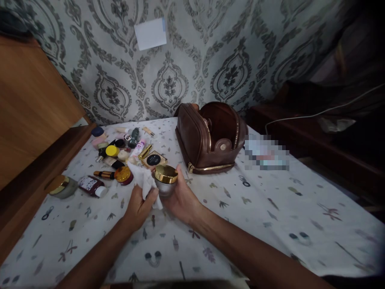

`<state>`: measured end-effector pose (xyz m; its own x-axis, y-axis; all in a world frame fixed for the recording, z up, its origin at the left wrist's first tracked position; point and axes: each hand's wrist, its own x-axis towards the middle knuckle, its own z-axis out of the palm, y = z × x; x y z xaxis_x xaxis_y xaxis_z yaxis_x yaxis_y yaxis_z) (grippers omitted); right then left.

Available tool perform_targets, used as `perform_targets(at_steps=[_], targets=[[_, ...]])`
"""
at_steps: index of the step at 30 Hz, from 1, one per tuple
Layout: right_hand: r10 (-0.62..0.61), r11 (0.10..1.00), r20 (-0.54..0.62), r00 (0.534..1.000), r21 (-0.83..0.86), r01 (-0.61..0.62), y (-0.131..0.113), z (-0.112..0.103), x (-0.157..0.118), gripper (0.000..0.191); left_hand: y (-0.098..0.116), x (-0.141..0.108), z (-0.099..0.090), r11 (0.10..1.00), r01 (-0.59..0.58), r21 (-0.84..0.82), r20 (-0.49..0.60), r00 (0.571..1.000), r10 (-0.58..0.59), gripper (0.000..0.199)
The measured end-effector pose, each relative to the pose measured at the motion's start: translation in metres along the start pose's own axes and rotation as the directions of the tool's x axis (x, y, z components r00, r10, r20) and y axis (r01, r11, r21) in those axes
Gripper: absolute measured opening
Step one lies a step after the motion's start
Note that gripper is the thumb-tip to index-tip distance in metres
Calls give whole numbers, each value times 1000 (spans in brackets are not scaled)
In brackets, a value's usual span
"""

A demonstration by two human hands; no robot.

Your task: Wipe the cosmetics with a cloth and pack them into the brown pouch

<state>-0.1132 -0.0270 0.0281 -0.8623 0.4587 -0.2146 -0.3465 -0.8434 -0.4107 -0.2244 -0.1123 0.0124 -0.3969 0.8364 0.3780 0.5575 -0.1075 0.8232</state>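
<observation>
My right hand [181, 198] is wrapped round a frosted jar with a shiny gold lid [166, 174], held over the table's middle. Pinched in my left hand [140, 206] is a white cloth [143, 179], which lies against the jar's left side. Just behind the jar lies a gold compact with a black disc [154, 159]. An amber-lidded jar [123, 175] stands left of the cloth. Further left are a dark red bottle with a white cap [92, 186] and another gold-lidded jar [61, 186].
A brown leather bag [195, 134] stands unzipped near the wall. Several cosmetics, including a yellow-lidded jar [112, 151], cluster at the back left of the patterned tablecloth [240, 233]. A blurred-out item [266, 153] lies right of the bag. A wooden panel [36, 92] borders the left.
</observation>
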Motion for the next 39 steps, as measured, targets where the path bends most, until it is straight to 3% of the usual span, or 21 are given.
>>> perform_targets(at_steps=[8,13,19,24,31,36,39], targets=[[-5,999,-30,1000,-51,4,2,2,1,66,3,3,4,981,102,-163,-52,992,-112,52],[-54,996,-31,998,-79,52,1,6,-1,58,-1,7,2,998,26,-59,-71,997,-30,57],[-211,964,15,977,-159,211,5,13,-8,42,-6,6,-1,1000,15,-27,-91,996,-17,51],[-138,986,-6,990,-97,137,3,9,-8,28,0,14,-9,997,79,-10,-172,982,-79,41],[-51,998,-59,997,17,53,-4,6,-7,15,-2,25,-26,985,117,131,-345,936,-66,43],[9,999,-30,1000,42,-7,-3,7,-6,25,0,26,-30,983,52,177,-198,980,-16,37],[-24,998,24,999,52,23,1,5,-5,26,4,24,-26,981,-50,186,-200,976,88,36]])
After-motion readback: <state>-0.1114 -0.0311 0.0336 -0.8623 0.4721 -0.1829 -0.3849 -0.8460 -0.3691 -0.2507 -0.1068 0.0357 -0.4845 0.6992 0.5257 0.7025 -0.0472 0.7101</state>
